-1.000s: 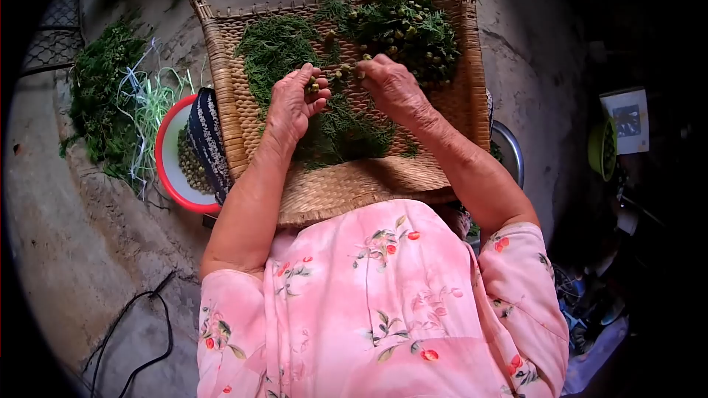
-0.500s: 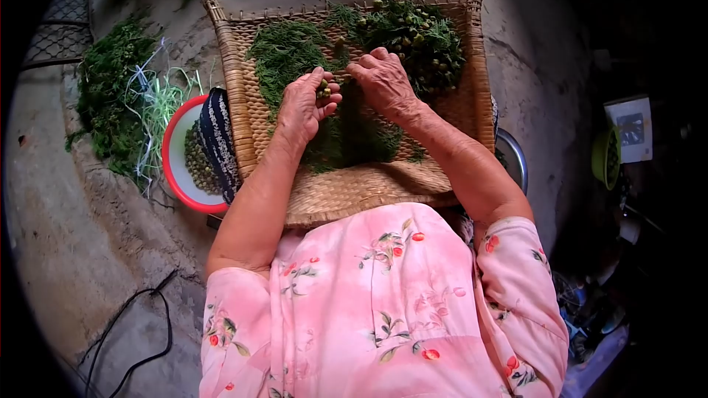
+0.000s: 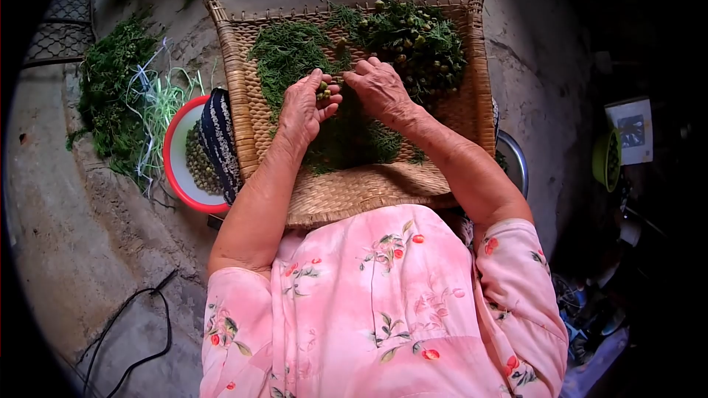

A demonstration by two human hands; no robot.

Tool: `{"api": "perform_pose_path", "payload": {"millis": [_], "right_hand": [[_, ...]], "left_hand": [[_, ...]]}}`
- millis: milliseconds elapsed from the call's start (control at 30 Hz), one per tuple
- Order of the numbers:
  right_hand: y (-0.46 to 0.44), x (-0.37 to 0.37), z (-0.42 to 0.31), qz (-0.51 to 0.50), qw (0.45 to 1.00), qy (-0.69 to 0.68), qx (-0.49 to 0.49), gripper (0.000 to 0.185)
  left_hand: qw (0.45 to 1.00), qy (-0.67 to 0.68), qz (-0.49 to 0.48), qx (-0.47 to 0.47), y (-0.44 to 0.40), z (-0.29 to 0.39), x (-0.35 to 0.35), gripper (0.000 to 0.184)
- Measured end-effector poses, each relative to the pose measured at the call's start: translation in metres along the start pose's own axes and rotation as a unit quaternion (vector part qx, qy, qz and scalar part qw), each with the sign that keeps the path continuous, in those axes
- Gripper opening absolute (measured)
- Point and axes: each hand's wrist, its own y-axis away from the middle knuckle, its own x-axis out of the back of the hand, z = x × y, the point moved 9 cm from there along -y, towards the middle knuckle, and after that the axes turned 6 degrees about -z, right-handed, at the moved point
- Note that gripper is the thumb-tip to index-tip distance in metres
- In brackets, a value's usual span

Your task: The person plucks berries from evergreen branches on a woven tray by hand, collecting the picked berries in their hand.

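A woven wicker tray (image 3: 335, 195) lies across my lap. My left hand (image 3: 301, 110) is curled, palm up, around a few small green seed cones (image 3: 323, 93) that show between the fingers. Close beside it, my right hand (image 3: 380, 92) has thumb and fingers pinched together, and whatever is between the fingertips is too small to make out. Feathery green sprigs with cones (image 3: 424, 40) are heaped at the tray's upper right. To the left is a flatter pile of leafy sprigs (image 3: 287, 51); darker greenery (image 3: 354, 136) lies below my hands.
A red-rimmed white basin (image 3: 174, 177) holding loose cones (image 3: 200, 166) stands left of the tray, partly covered by dark patterned cloth (image 3: 220, 140). Greenery (image 3: 114, 88) and pale plastic strands (image 3: 158, 118) lie further left. A metal basin (image 3: 520, 158) edges out at right; a black cable (image 3: 168, 324) crosses the floor.
My right hand has shifted slightly left and down, nearer the left hand. My left hand stays almost still with the cones in it.
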Motion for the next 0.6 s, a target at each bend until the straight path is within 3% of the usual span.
{"api": "perform_pose_path", "payload": {"millis": [100,167,233,267,300,333,400,467,533,600], "right_hand": [[0.0,0.003,0.008,0.018,1.0,-0.02,-0.012,0.016],[0.002,0.017,0.028,0.065,0.982,-0.141,-0.111,0.013],[-0.002,0.021,0.029,0.07,0.969,-0.219,-0.095,0.014],[-0.004,0.024,0.029,0.075,0.949,-0.295,-0.08,0.015],[-0.008,0.019,0.025,0.014,0.91,-0.409,-0.072,0.019],[-0.009,0.027,0.025,0.014,0.91,-0.409,-0.072,0.019],[-0.007,0.031,0.036,0.022,0.83,-0.546,-0.112,0.022],[0.0,0.043,0.067,0.076,0.894,-0.402,-0.182,0.02],[0.006,0.048,0.078,0.104,0.962,-0.187,-0.17,0.022],[0.008,0.034,0.07,0.08,0.983,-0.08,-0.144,0.015]], "left_hand": [[1.0,0.01,-0.008,0.003,-0.001,-0.002,0.0,0.031],[1.0,0.015,-0.01,0.005,-0.001,-0.003,-0.001,0.033],[1.0,0.02,-0.012,0.007,0.003,-0.003,-0.005,0.035],[0.999,0.044,-0.027,0.016,0.005,-0.004,-0.011,0.037],[0.996,0.068,-0.042,0.026,0.008,-0.003,-0.016,0.039],[0.996,0.069,-0.043,0.026,0.008,-0.002,-0.018,0.039],[0.993,0.092,-0.055,0.039,0.009,-0.003,-0.022,0.042],[0.994,0.09,-0.062,0.031,0.006,-0.003,-0.019,0.042],[0.993,0.088,-0.07,0.022,0.002,-0.004,-0.017,0.042],[0.995,0.074,-0.061,0.014,-0.001,-0.003,-0.014,0.042]]}}
